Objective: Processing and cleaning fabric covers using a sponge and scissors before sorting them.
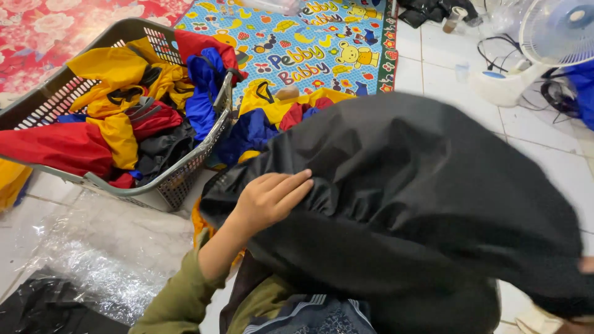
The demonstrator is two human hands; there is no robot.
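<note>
A large black garment (408, 185) of thin shiny fabric billows over my lap and fills the middle of the head view. My left hand (269, 198) lies on its gathered left edge, fingers together and pressing the cloth. Of my right hand (586, 266) only a sliver shows at the right edge, under the black fabric, which it seems to grip there. My left sleeve is olive green.
A grey plastic laundry basket (185, 173) at the left holds yellow, red, blue and black garments. More coloured garments (272, 117) lie beside it on a patterned blue mat (322, 43). Clear plastic wrap (105, 247) lies on the tiled floor. A white fan (532, 49) stands at the back right.
</note>
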